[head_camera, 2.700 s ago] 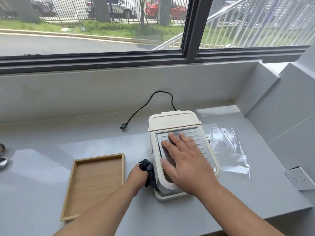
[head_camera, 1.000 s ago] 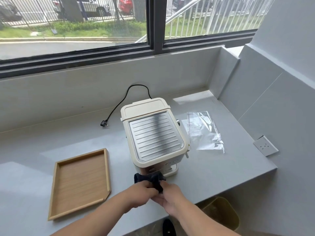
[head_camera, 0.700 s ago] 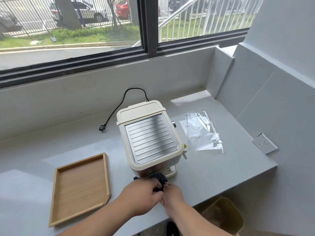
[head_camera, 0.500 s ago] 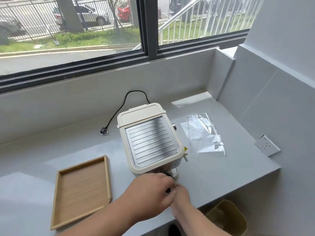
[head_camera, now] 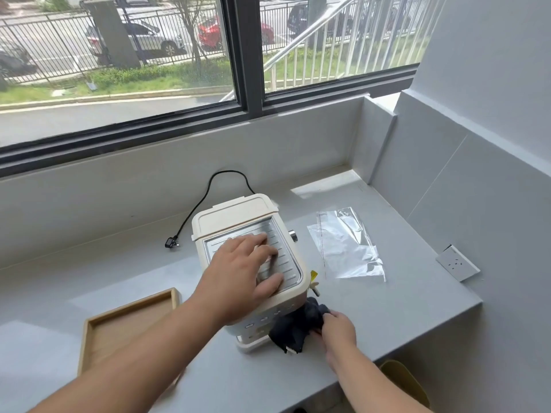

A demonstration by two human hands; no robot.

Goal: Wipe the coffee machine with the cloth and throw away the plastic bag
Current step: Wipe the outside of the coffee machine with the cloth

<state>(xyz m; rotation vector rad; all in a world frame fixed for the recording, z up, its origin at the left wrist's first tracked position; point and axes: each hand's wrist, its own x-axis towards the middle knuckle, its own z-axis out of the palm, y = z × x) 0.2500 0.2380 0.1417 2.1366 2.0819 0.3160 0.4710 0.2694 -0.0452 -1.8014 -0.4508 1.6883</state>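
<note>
A cream coffee machine (head_camera: 235, 216) with a ribbed metal top stands in the middle of the grey counter. My left hand (head_camera: 238, 272) lies flat on that metal top, fingers spread, holding nothing. A dark blue cloth (head_camera: 293, 329) is pressed against the machine's front right corner, and my right hand (head_camera: 338, 329) grips it from the right. A clear plastic bag (head_camera: 346, 245) lies flat on the counter to the right of the machine, touched by neither hand.
A wooden tray (head_camera: 119, 326) sits left of the machine. The black power cord and plug (head_camera: 171, 242) trail behind it. A yellow bin (head_camera: 402, 383) stands below the counter's front edge at the right. A wall socket (head_camera: 457, 262) is on the right wall.
The cloth passed from my left hand to my right hand. My left hand rose onto the machine's top, and my right hand moved the cloth to the front right corner.
</note>
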